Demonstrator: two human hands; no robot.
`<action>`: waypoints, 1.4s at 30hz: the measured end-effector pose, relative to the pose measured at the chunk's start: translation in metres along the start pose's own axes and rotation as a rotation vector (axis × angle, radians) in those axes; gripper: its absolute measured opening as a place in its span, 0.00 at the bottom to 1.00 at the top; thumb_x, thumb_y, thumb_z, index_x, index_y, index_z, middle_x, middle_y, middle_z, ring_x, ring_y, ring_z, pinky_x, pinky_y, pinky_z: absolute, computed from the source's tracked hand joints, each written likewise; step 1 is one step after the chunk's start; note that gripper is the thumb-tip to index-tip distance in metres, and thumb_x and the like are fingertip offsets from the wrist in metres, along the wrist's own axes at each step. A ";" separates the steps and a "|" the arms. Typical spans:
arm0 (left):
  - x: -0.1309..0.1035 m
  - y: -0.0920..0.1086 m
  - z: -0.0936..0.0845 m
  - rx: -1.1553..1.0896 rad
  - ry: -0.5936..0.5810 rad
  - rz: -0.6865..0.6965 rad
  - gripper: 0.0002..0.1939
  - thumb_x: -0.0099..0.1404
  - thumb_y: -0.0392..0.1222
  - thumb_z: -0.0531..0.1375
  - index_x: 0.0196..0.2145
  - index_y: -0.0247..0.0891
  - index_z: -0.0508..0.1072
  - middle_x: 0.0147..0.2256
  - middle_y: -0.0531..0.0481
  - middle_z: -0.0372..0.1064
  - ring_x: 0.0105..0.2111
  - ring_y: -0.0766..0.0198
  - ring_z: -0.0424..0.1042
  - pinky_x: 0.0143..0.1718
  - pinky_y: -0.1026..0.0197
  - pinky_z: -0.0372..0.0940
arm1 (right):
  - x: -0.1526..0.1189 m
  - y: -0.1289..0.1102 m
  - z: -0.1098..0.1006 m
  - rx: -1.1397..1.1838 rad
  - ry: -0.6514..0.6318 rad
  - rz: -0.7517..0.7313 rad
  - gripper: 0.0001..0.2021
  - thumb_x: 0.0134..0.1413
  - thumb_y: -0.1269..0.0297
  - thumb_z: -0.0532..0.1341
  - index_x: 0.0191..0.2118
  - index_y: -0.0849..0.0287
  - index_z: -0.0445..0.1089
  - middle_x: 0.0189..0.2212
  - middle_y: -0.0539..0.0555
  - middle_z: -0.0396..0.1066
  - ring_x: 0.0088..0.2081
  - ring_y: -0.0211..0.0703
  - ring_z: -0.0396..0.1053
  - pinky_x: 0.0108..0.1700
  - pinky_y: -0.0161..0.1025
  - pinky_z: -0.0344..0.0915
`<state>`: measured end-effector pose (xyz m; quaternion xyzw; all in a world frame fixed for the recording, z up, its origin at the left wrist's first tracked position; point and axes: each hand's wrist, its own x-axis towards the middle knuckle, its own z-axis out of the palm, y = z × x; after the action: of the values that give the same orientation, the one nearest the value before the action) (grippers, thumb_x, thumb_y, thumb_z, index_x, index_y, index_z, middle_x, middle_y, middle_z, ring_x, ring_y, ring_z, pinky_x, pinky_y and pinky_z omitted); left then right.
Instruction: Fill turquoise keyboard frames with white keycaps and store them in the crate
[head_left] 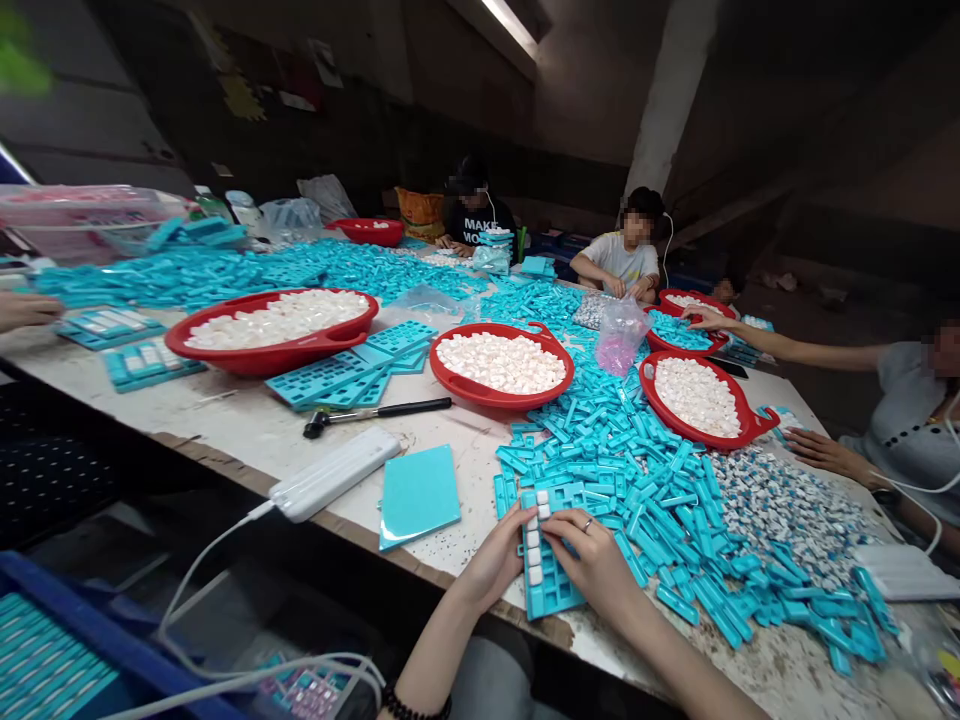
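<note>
At the table's front edge lies a blue grid tray (556, 592) of square cells, with a column of small white cube-shaped pieces (534, 556) set along its left side. My left hand (491, 560) grips the tray by its left edge, thumb on top near the white pieces. Over the tray, my right hand (592, 562), with a ring on one finger, has its fingertips drawn together against the upper part of the white column. Whatever those fingertips pinch is hidden. Loose blue plastic strips (645, 500) are heaped just beyond and to the right of the tray.
Red bowls of white pieces (433, 385) (646, 375) stand beyond. A blue square sheet (420, 495), a white power bank (334, 475) with cable, and a black-handled hammer (412, 407) lie left. Small white-and-blue bits (795, 510) spread right. Co-workers sit around; one person's hand (829, 455) rests right.
</note>
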<state>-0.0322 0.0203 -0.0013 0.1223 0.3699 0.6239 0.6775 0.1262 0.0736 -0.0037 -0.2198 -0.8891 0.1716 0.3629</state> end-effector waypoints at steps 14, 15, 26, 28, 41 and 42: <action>-0.009 0.009 0.012 -0.019 0.052 -0.088 0.25 0.62 0.37 0.67 0.56 0.38 0.70 0.49 0.42 0.77 0.49 0.51 0.76 0.47 0.56 0.70 | 0.088 0.003 -0.043 0.090 0.039 0.074 0.11 0.65 0.68 0.58 0.49 0.53 0.74 0.41 0.54 0.75 0.41 0.43 0.75 0.46 0.40 0.72; -0.008 0.009 0.012 -0.030 0.080 -0.106 0.29 0.62 0.37 0.67 0.59 0.38 0.67 0.51 0.41 0.76 0.52 0.50 0.75 0.49 0.55 0.70 | 0.111 0.009 -0.042 0.062 -0.012 0.086 0.11 0.65 0.69 0.58 0.49 0.53 0.74 0.42 0.54 0.76 0.42 0.43 0.75 0.48 0.40 0.72; -0.008 0.015 0.002 -0.140 0.156 -0.196 0.33 0.68 0.43 0.62 0.67 0.40 0.57 0.52 0.40 0.76 0.50 0.46 0.77 0.50 0.49 0.71 | 0.277 0.098 0.020 -0.117 -0.253 0.362 0.14 0.66 0.59 0.63 0.51 0.61 0.70 0.49 0.56 0.72 0.47 0.46 0.73 0.49 0.49 0.73; -0.009 0.015 0.002 -0.128 0.150 -0.213 0.32 0.69 0.44 0.61 0.67 0.38 0.58 0.50 0.39 0.77 0.50 0.46 0.78 0.50 0.49 0.72 | 0.278 0.101 0.022 -0.079 -0.217 0.367 0.14 0.66 0.58 0.63 0.51 0.61 0.71 0.49 0.56 0.72 0.46 0.46 0.73 0.49 0.49 0.73; -0.008 0.019 0.013 -0.015 0.131 -0.198 0.24 0.69 0.47 0.60 0.59 0.35 0.68 0.46 0.40 0.80 0.49 0.47 0.78 0.50 0.50 0.72 | 0.122 0.021 -0.029 0.189 0.340 0.342 0.11 0.63 0.61 0.61 0.45 0.56 0.77 0.39 0.55 0.80 0.34 0.43 0.79 0.40 0.39 0.77; -0.008 0.019 0.015 -0.015 0.127 -0.180 0.23 0.69 0.45 0.60 0.59 0.35 0.69 0.47 0.40 0.80 0.49 0.47 0.78 0.50 0.51 0.71 | 0.105 0.018 -0.030 0.215 0.356 0.323 0.09 0.62 0.62 0.62 0.43 0.55 0.78 0.38 0.54 0.80 0.33 0.43 0.79 0.39 0.39 0.77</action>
<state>-0.0363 0.0212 0.0233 0.0437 0.4167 0.5698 0.7069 0.0857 0.1472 0.0677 -0.3460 -0.7412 0.2794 0.5029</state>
